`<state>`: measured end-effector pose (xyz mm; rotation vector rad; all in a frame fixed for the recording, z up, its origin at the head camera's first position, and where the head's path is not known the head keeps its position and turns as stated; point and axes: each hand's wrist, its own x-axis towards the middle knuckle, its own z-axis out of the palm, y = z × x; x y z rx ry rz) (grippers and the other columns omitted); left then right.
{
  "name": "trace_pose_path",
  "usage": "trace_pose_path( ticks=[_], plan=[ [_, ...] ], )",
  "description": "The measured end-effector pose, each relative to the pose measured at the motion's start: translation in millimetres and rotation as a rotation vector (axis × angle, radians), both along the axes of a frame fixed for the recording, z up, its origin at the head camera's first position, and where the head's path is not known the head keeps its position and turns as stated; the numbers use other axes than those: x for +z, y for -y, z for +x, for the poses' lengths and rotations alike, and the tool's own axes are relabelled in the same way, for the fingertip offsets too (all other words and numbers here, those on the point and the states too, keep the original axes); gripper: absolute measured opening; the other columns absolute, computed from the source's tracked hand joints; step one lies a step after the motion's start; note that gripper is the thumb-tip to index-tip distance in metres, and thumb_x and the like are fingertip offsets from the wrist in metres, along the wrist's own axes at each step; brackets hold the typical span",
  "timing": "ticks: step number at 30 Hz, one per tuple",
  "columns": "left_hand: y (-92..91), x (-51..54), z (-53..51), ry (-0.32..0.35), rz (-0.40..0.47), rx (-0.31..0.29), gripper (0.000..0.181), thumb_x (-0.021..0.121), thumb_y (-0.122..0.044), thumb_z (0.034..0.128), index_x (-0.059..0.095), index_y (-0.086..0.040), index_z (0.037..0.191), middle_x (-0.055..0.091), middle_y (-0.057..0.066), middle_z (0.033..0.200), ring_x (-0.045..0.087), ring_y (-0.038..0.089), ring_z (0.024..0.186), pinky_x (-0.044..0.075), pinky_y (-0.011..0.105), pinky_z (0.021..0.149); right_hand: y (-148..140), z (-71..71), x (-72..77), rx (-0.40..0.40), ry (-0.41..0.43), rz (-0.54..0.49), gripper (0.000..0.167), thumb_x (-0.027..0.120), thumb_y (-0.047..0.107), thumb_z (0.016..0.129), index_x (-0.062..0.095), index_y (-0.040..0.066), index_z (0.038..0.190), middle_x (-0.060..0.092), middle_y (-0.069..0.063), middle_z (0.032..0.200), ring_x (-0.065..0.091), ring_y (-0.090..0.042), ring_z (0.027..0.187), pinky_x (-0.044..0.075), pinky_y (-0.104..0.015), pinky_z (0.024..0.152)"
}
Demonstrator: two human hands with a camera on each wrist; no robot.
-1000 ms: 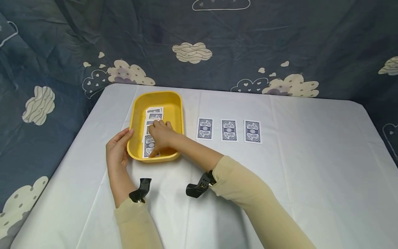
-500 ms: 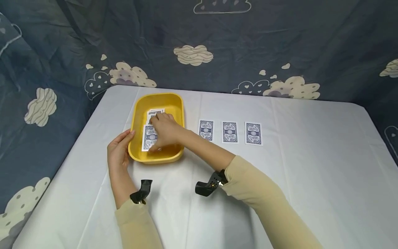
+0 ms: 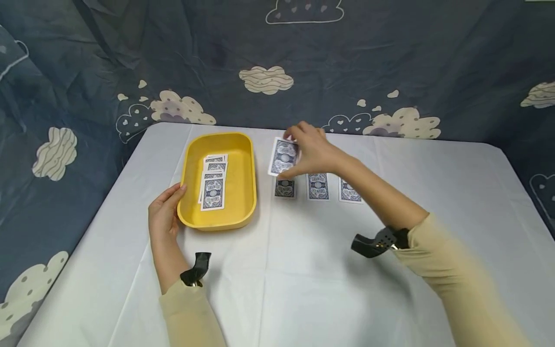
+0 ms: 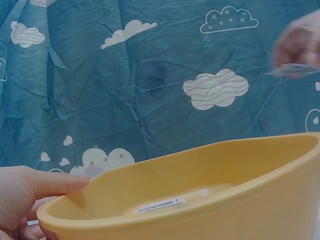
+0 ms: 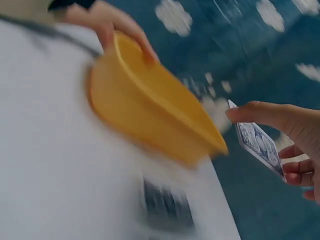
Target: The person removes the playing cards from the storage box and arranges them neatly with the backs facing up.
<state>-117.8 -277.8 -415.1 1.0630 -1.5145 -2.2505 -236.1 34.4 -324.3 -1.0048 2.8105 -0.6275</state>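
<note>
My right hand [image 3: 313, 150] pinches a blue-backed playing card [image 3: 284, 156] between thumb and fingertips, held above the table just right of the yellow tray [image 3: 249, 193]. In the right wrist view the same card [image 5: 259, 142] tilts between the thumb and the fingers. My left hand [image 3: 165, 209] grips the tray's left wall, its thumb over the rim, as the left wrist view of that hand [image 4: 35, 192] also shows. Inside the tray lie several overlapping playing cards [image 3: 213, 193], backs up, along the left side.
On the white tablecloth [image 3: 312, 270], three face-down cards stand in a row: the left card [image 3: 284, 189] partly under the held one, the middle card [image 3: 318, 187], and the right card [image 3: 348, 192], partly behind my right forearm. A dark cloud-print curtain [image 3: 195, 58] hangs behind.
My right hand has lifted a card out of the tray and moved it right, above the left end of the row. My left hand stays on the tray.
</note>
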Motion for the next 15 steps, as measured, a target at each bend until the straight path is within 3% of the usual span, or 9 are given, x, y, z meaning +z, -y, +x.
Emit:
trace_pose_path(
  ticks=[9, 12, 15],
  plan=[
    [-1.4, -0.1, 0.7, -0.008, 0.002, -0.006, 0.025, 0.078, -0.012, 0.0741, 0.069, -0.010, 0.098, 0.058, 0.001, 0.106, 0.058, 0.013, 0.098, 0.051, 0.018, 0.077, -134.4, -8.4, -27.9, -0.221, 0.088, 0.154, 0.091, 0.086, 0.044, 0.054, 0.045, 0.002, 0.124, 0.043, -0.020, 0.117, 0.038, -0.034, 0.105, 0.027, -0.051, 0.090],
    [-0.9, 1.3, 0.6, -0.013, 0.012, -0.002, 0.028, 0.078, -0.012, 0.0735, 0.069, -0.010, 0.100, 0.058, 0.001, 0.107, 0.058, 0.013, 0.100, 0.051, 0.018, 0.079, -168.2, -7.2, -40.2, -0.237, 0.139, 0.202, 0.091, 0.086, 0.044, 0.055, 0.045, 0.001, 0.124, 0.042, -0.023, 0.119, 0.038, -0.037, 0.108, 0.029, -0.056, 0.092],
    [-0.8, 2.5, 0.3, -0.014, 0.027, 0.004, 0.028, 0.079, -0.012, 0.0728, 0.069, -0.010, 0.100, 0.058, 0.001, 0.108, 0.057, 0.014, 0.102, 0.051, 0.018, 0.081, -191.5, -5.3, -51.8, -0.206, 0.191, 0.221, 0.091, 0.085, 0.045, 0.056, 0.045, 0.001, 0.125, 0.042, -0.024, 0.120, 0.040, -0.039, 0.109, 0.034, -0.060, 0.092]
  ],
)
